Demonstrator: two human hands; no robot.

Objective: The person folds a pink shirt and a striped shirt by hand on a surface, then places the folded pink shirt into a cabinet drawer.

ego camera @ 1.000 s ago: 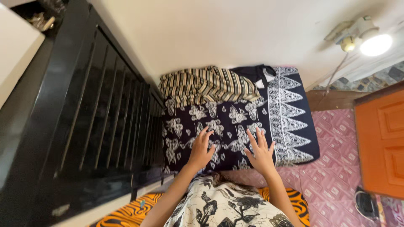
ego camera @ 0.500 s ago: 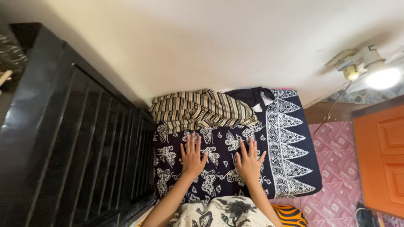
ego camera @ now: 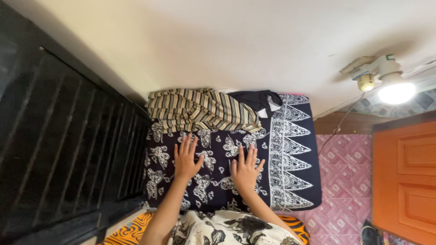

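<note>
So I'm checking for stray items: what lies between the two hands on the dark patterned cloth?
Head view: only a bare stretch of the dark butterfly-print cloth lies between the left hand and right hand; both are flat on it, fingers spread.

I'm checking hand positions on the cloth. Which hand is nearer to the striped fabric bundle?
Left. The left hand lies flat on the dark butterfly-print cloth with its fingertips just below the striped fabric bundle. The right hand also lies flat there, lower down and farther from the bundle.
</note>
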